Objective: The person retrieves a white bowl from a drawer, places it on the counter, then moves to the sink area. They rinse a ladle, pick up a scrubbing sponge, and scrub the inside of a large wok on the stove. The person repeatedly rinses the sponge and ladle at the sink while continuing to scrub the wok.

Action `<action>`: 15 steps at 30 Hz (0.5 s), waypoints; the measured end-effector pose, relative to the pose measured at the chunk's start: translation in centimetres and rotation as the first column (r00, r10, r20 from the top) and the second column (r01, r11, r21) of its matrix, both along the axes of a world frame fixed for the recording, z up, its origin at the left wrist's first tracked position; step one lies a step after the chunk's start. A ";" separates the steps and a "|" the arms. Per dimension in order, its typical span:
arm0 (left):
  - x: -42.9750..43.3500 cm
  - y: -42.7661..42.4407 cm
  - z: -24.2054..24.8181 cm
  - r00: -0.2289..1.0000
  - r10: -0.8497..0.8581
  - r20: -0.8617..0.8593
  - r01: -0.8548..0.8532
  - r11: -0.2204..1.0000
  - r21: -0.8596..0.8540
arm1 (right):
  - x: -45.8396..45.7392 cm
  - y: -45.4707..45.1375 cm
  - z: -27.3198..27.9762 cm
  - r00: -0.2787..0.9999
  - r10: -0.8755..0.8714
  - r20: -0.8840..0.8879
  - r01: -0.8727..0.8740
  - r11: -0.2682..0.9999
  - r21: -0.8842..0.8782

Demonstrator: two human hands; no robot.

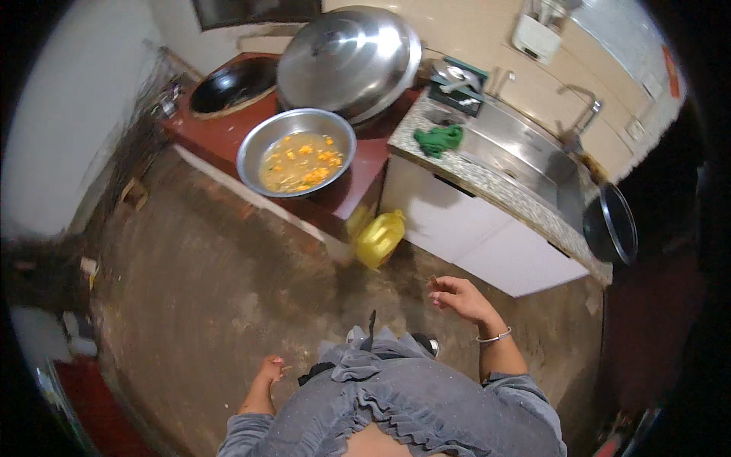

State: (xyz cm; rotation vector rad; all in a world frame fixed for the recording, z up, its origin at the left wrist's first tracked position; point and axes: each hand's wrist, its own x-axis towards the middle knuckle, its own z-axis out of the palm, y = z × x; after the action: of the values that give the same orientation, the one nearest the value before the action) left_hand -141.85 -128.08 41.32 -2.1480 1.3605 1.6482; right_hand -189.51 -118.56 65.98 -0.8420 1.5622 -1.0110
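My left hand (272, 369) hangs low at my left side over the floor, its fingers loosely curled; a small thin thing shows at its fingertips, too small to name. My right hand (454, 297) is held out in front of the sink cabinet, a bracelet on the wrist, with a small brownish piece at its fingertips. Ahead of me, a metal basin (297, 123) of cloudy liquid with orange and pale bits stands on the red stove ledge (365, 165). A large domed metal lid (348, 63) lies behind it, beside a dark wok (231, 85). Neither hand touches these.
A yellow plastic container or bag (380, 240) stands on the floor by the ledge's corner. To the right are a granite counter (497, 185) with a green cloth (438, 140), a steel sink (508, 145), a tap (588, 114) and a dark pan (608, 225) at the counter's end.
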 end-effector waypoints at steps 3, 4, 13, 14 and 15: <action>9.1 4.7 -7.8 0.918 -0.369 0.146 0.378 0.925 -0.039 | 0.3 -2.5 -1.2 0.986 0.162 -0.040 -0.164 0.985 -0.050; 10.5 7.0 -7.7 0.909 -0.364 0.205 0.374 0.928 -0.010 | 0.4 -3.5 -2.0 0.965 0.252 -0.068 -0.257 0.964 -0.074; -3.2 10.1 4.0 0.979 0.057 0.198 -0.024 0.986 -0.167 | -1.3 -11.1 -2.0 0.938 0.343 -0.052 -0.341 0.939 0.048; -4.3 11.6 3.8 0.981 0.082 0.178 -0.044 0.976 -0.212 | -0.9 -12.8 -1.9 0.913 0.399 -0.080 -0.398 0.917 0.034; -5.2 12.4 4.4 0.981 0.090 0.171 -0.044 0.966 -0.255 | -0.5 -14.7 -1.5 0.894 0.438 -0.097 -0.439 0.898 0.019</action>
State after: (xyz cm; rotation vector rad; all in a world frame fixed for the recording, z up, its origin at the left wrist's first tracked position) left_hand -147.03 -115.63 45.70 -2.4390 1.5256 1.3202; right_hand -190.02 -133.25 64.51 -1.1992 1.3625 -0.6497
